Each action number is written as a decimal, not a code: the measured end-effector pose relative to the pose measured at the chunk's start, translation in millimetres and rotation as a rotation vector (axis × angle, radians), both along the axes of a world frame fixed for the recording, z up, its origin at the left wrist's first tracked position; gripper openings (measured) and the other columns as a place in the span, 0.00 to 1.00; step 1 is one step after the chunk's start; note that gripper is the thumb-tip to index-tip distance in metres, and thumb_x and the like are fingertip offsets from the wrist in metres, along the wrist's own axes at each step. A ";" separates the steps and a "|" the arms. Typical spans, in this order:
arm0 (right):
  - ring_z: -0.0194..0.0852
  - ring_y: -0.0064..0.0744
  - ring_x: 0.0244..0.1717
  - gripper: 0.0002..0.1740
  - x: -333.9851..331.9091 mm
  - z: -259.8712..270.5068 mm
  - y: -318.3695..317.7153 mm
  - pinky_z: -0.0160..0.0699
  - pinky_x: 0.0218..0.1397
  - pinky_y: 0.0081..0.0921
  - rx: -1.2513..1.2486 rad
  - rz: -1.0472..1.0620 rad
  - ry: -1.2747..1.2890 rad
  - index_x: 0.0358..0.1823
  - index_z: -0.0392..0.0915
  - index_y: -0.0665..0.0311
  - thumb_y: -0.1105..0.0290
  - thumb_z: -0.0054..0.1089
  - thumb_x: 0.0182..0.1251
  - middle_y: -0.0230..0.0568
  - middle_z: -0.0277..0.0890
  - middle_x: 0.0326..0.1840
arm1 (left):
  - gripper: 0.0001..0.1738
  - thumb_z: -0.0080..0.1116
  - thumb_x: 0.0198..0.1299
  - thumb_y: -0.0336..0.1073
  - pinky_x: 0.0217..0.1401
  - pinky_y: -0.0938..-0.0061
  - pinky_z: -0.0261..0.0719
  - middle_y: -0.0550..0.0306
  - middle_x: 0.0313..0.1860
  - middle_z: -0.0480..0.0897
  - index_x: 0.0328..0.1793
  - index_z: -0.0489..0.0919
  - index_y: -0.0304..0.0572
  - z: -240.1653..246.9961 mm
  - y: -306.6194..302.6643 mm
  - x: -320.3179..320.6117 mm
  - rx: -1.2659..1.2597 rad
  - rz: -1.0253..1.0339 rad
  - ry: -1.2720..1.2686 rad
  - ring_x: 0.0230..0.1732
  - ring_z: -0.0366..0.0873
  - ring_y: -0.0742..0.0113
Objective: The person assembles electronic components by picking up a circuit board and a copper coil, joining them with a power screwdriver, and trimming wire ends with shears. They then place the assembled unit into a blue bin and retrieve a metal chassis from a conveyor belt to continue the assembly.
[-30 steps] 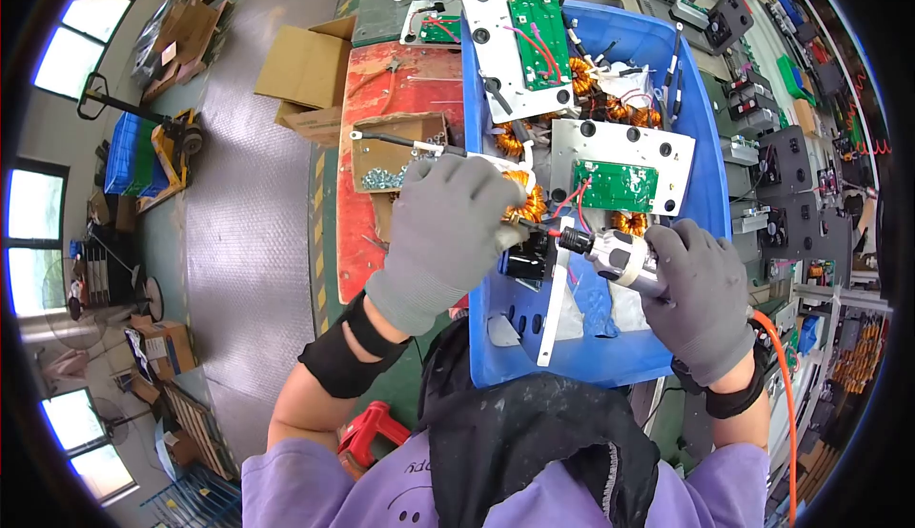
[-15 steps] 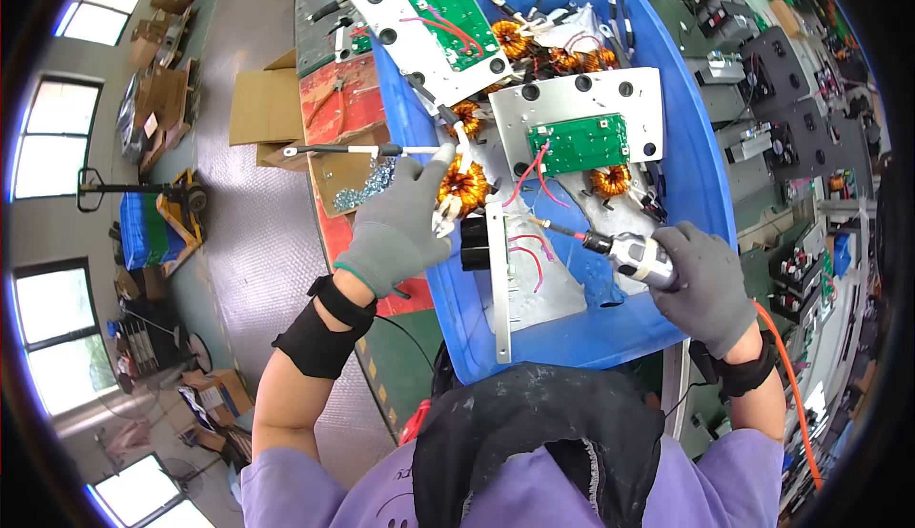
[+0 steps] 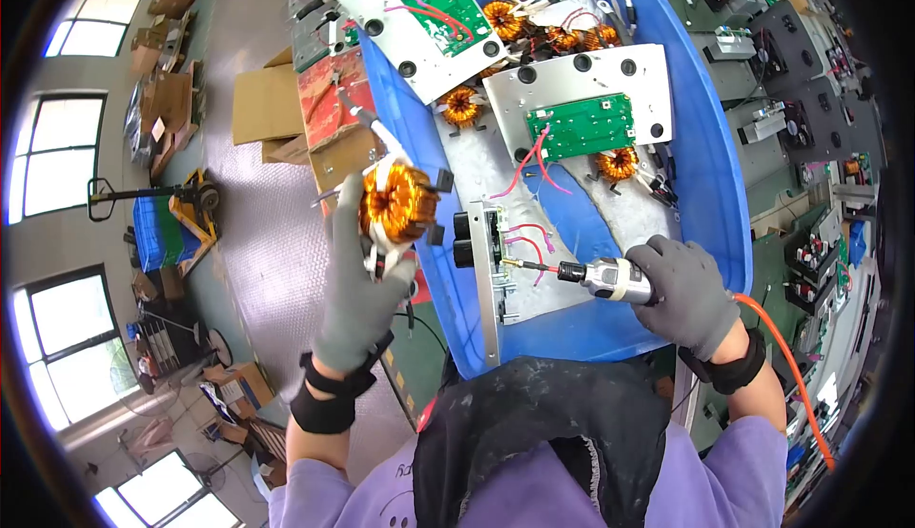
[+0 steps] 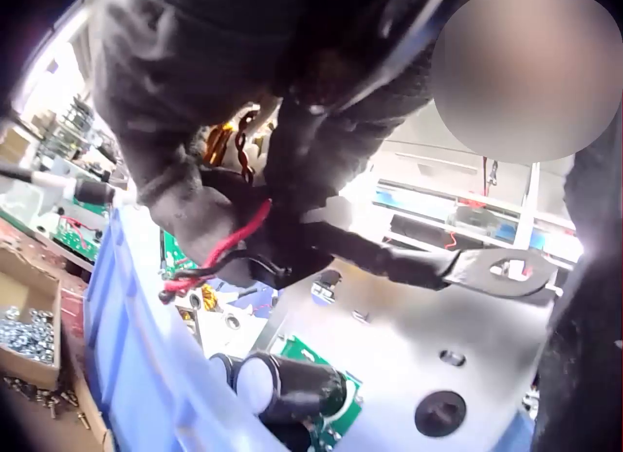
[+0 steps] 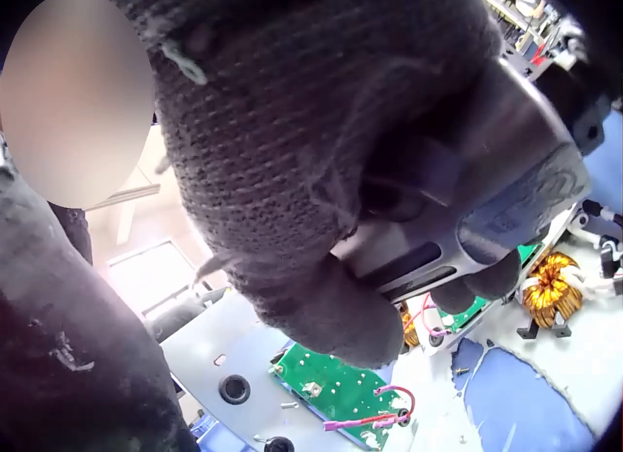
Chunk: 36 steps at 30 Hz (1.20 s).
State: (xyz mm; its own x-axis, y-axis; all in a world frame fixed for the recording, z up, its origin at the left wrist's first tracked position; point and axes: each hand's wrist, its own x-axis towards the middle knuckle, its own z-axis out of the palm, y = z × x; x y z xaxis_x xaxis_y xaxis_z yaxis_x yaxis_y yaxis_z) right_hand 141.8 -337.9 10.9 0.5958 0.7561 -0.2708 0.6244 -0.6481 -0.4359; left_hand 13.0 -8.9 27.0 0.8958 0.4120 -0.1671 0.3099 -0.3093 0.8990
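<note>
In the head view, my gloved left hand (image 3: 360, 290) grips a copper-wound coil (image 3: 396, 202) with white and black leads, lifted over the left rim of the blue bin (image 3: 713, 128). My gloved right hand (image 3: 688, 294) is curled round a silver power driver (image 3: 618, 280), its bit pointing left at a metal plate standing on edge (image 3: 487, 290) in the bin. Black cylinders (image 3: 463, 240) sit on that plate's left side. The left wrist view shows dark leads, a red wire (image 4: 238, 236) and a ring lug (image 4: 501, 273) hanging by my left hand (image 4: 263, 150).
Two silver plates with green boards (image 3: 581, 126) lie over other coils in the bin. Left of it are a red surface (image 3: 329, 99) and an open cardboard box (image 3: 262, 107). An orange hose (image 3: 786, 356) trails from the driver on the right.
My left hand has lifted the coil up and left, away from the upright plate. The driver, still in my right hand, has shifted slightly down and left.
</note>
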 end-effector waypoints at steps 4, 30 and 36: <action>0.77 0.45 0.40 0.25 -2.7 -5.9 4.5 0.71 0.44 0.40 0.040 0.022 -0.001 0.50 0.78 0.55 0.69 0.69 0.46 0.39 0.75 0.38 | 0.50 0.59 0.51 0.22 0.62 0.61 0.76 0.40 0.58 0.67 0.82 0.53 0.33 -13.9 -27.4 -43.2 0.445 0.071 0.032 0.57 0.76 0.48; 0.77 0.51 0.41 0.27 -8.6 11.2 58.7 0.73 0.45 0.41 -0.099 0.136 -0.225 0.49 0.78 0.61 0.74 0.72 0.42 0.42 0.77 0.42 | 0.45 0.62 0.54 0.25 0.50 0.57 0.85 0.38 0.66 0.67 0.80 0.59 0.39 -30.0 -67.0 -84.1 0.260 0.292 0.192 0.55 0.80 0.36; 0.76 0.53 0.46 0.30 -8.2 21.3 58.4 0.72 0.50 0.43 -0.159 0.157 -0.303 0.52 0.78 0.62 0.74 0.70 0.40 0.45 0.77 0.46 | 0.38 0.63 0.58 0.32 0.29 0.67 0.83 0.41 0.64 0.74 0.77 0.66 0.47 -28.2 -69.3 -84.4 0.367 0.286 0.154 0.31 0.85 0.56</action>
State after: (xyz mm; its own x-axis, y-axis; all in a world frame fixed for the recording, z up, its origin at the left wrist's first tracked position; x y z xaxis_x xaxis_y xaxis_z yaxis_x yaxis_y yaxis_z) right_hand 133.6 -279.5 32.2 0.5466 0.8076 -0.2211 0.8071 -0.5785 -0.1180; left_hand -71.4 -78.3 -1.2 0.7144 0.6945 -0.0861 0.5494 -0.4804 0.6837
